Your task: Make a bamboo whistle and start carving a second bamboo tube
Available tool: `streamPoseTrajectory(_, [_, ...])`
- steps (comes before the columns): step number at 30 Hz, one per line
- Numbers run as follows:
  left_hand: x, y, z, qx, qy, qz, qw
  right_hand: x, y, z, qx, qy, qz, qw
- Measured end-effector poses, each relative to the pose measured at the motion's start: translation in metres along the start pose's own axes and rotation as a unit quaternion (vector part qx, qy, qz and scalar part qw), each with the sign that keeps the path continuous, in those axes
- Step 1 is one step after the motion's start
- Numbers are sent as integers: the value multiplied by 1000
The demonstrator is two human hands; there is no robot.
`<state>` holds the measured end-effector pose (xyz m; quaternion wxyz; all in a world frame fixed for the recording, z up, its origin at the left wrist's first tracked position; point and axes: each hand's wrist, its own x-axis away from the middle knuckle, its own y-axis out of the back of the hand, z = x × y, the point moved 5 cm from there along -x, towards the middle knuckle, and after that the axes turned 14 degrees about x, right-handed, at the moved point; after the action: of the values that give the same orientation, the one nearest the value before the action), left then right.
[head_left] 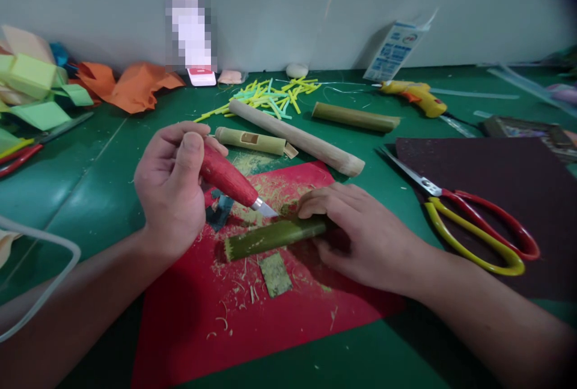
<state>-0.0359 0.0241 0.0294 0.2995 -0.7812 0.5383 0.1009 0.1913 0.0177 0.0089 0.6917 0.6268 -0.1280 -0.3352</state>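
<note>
My left hand (174,181) is closed around the red handle of a carving knife (229,177). Its short blade slants down to the right, with the tip at the far side of a green bamboo tube (274,237); I cannot tell whether they touch. The tube's right end is gripped by my right hand (349,229), fingers over the top and thumb at the near side. Beneath lies a red sheet (216,347) strewn with shavings and dust. A square of worn sandpaper (276,275) rests just in front of the tube, and a dark scrap (219,210) lies behind it.
Beyond my hands lie a notched bamboo piece (265,143), a pale stick (297,137), another bamboo tube (356,117) and cut straws (270,97). Scissors (435,187) lie partly open on a dark sheet (496,166) at right. Behind them is a yellow glue gun (417,97); orange paper (126,85) sits back left.
</note>
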Motion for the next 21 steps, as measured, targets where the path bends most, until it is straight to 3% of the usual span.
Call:
streamPoseTrajectory(10, [1,-1,-1,5,-9,7,1000,1,-1,-1,-9,11,9,1000])
streamPoseTrajectory(21, [-1,1,-1,-10,-78,29,996,-1,1,2,-13,2,42,999])
